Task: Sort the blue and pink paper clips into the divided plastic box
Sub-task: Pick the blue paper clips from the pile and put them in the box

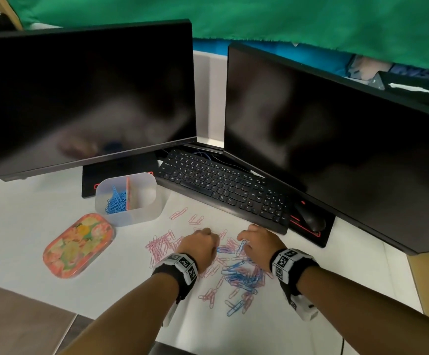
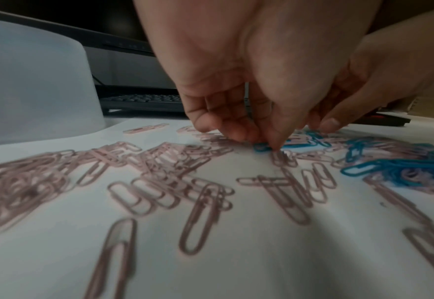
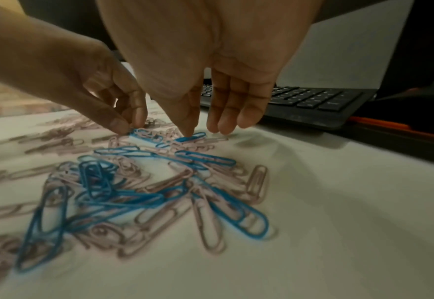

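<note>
A loose heap of pink paper clips (image 1: 161, 245) and blue paper clips (image 1: 241, 274) lies on white paper in front of me. The divided plastic box (image 1: 152, 210) stands at the back left, with blue clips (image 1: 117, 201) in its left compartment. My left hand (image 1: 216, 245) reaches down into the heap, and its thumb and forefinger pinch the end of a blue clip (image 3: 144, 136). Close beside it, my right hand (image 3: 189, 131) sets thumb and forefinger together on another blue clip (image 3: 193, 138) while its other fingers (image 3: 226, 117) hang straight.
A floral lid (image 1: 79, 244) lies left of the heap, in front of the box. A black keyboard (image 1: 223, 185) and mouse (image 1: 310, 217) sit just behind the hands. Two dark monitors (image 1: 85, 98) stand over the back of the desk.
</note>
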